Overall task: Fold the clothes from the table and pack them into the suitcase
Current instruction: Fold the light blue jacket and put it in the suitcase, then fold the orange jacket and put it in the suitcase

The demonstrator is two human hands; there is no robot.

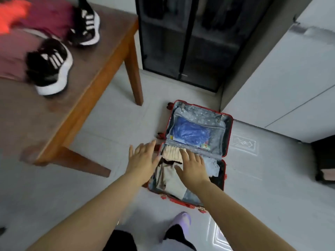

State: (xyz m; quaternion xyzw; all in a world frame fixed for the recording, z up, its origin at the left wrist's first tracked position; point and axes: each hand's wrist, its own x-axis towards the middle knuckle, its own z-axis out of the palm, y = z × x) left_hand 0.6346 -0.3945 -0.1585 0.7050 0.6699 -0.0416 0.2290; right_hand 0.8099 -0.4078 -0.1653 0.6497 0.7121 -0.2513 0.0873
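A small red suitcase (228,134) lies open on the grey floor. Its lid half holds a blue item behind a mesh pocket. The near half holds folded clothes: a cream garment (172,154), a beige one (170,178) and a light blue one (213,165). My right hand (193,164) is spread flat, fingers straight, over the cream and beige clothes. My left hand (143,159) is open with fingers spread at the suitcase's left edge, holding nothing. On the wooden table (59,113) at the left lie pink (12,58), maroon (49,17) and orange (12,13) clothes.
Two black-and-white sneakers (50,67) sit on the table among the clothes. A dark glass-door cabinet (190,42) stands behind the suitcase, and white cupboards (290,78) to its right. My purple slipper (182,219) is on the floor near the suitcase.
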